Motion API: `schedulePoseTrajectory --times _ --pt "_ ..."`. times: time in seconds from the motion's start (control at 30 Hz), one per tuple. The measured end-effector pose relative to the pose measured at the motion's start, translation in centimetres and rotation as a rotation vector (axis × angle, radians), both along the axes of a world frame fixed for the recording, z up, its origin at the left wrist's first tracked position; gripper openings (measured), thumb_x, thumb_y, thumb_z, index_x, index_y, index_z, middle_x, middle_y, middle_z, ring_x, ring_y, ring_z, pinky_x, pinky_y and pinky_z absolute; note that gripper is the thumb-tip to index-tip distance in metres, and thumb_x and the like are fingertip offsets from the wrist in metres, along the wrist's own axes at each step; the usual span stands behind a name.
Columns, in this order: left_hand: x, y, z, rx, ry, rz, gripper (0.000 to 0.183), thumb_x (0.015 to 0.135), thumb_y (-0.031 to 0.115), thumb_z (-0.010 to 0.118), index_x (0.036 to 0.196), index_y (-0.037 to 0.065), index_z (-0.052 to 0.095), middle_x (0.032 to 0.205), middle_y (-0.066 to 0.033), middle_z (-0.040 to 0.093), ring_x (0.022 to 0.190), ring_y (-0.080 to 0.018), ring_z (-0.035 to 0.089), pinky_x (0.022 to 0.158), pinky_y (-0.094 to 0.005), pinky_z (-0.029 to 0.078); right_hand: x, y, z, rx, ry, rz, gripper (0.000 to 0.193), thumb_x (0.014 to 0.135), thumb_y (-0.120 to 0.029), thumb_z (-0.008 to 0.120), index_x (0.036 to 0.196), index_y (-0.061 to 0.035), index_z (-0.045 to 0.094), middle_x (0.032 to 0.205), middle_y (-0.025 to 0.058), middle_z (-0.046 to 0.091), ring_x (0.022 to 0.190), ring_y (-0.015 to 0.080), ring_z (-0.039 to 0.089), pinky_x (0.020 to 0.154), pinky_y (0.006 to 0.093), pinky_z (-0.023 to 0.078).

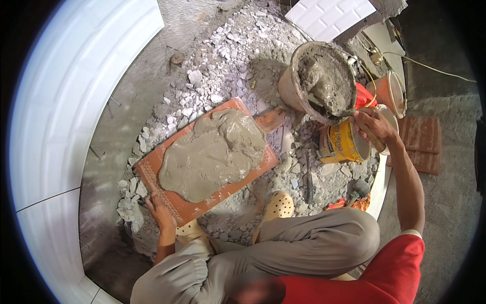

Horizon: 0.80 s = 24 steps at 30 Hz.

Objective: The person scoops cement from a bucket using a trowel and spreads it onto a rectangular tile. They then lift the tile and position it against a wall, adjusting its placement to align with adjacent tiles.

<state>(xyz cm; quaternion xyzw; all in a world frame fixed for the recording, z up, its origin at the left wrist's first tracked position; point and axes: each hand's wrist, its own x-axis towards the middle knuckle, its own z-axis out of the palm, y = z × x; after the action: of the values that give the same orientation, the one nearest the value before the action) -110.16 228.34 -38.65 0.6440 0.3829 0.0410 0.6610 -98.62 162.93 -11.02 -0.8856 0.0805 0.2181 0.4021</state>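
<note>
My left hand is closed on the near left corner of an orange-red tile, which is tilted at an angle across the picture. A thick, uneven layer of wet grey mortar covers most of its face. My right hand grips the wooden handle of a trowel. The trowel's blade reaches over the near right rim of a bucket and is mostly hidden by mortar. Wet, lumpy mortar fills much of that bucket.
Broken rubble covers the ground around the tile. A yellow bucket stands beside the mortar bucket, with an orange bucket behind. Stacked reddish tiles lie at right. White tiles line the left; another white tile is far.
</note>
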Motion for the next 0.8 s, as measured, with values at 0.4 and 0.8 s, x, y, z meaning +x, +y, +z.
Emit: schedulePoseTrajectory --times 0.4,0.8 --pt "-1.5 1.6 -4.1 0.145 -0.062 -0.109 0.039 0.108 0.033 0.054 0.128 0.0 0.05 0.118 -0.0132 0.054 0.112 -0.0261 0.053 0.101 -0.0398 0.043 -1.6 2.8 3.8 -0.091 -0.075 -0.101 0.039 0.102 -0.037 0.06 0.112 -0.0001 0.068 0.083 0.0023 0.063 0.067 0.0114 0.059 0.06 0.0287 0.048" --pt "-0.6 -0.6 0.3 0.274 -0.069 -0.081 0.025 0.106 0.024 0.051 0.111 0.001 0.06 0.106 -0.0088 0.06 0.101 -0.0206 0.056 0.094 -0.0341 0.045 -2.6 23.6 -7.4 0.029 -0.441 0.484 0.026 0.093 -0.003 0.062 0.118 0.0021 0.06 0.1 0.0111 0.061 0.08 0.019 0.061 0.07 0.032 0.051"
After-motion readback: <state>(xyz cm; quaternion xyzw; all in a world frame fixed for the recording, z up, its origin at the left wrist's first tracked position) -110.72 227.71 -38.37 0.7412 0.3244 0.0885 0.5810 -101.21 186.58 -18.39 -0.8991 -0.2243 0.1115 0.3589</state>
